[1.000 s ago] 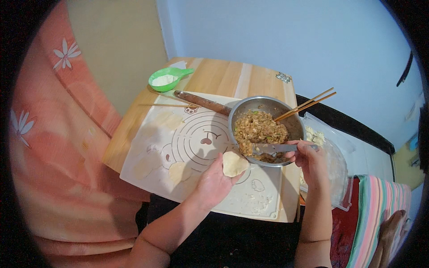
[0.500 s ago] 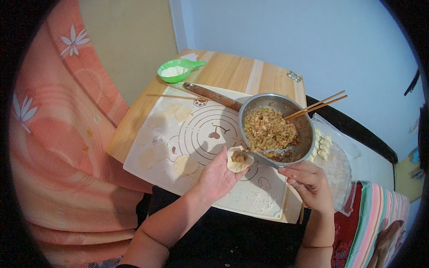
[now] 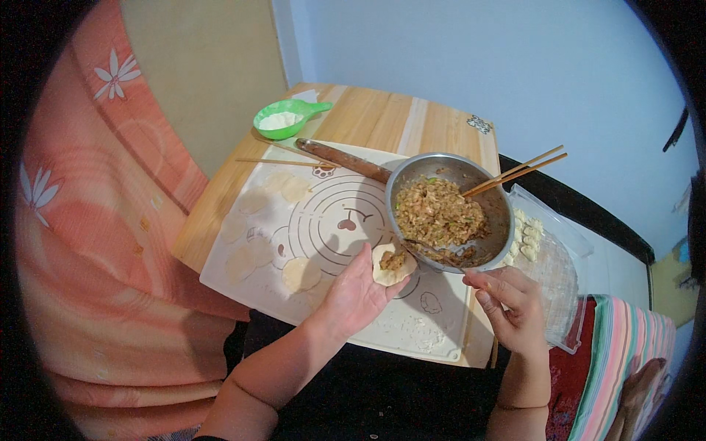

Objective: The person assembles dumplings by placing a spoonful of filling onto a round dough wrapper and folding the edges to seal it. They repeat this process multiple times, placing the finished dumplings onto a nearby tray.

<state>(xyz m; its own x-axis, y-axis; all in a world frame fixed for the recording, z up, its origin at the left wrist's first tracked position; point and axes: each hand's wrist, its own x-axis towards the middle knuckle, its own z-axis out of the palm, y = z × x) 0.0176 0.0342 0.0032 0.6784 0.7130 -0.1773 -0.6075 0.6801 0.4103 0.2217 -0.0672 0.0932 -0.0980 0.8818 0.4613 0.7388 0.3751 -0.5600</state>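
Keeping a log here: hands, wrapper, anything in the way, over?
Left hand open under wrapper. Right hand near bowl, grip unclear. Wrapper unfolded, filling on top. Bowl close at wrapper's upper right.

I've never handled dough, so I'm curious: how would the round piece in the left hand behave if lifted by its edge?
The dough round would probably flop, since it looks thin on the left hand. The filling on top sits unwrapped, so it would likely slide off or drag the dough down. Pulled hard, something so thin might tear.
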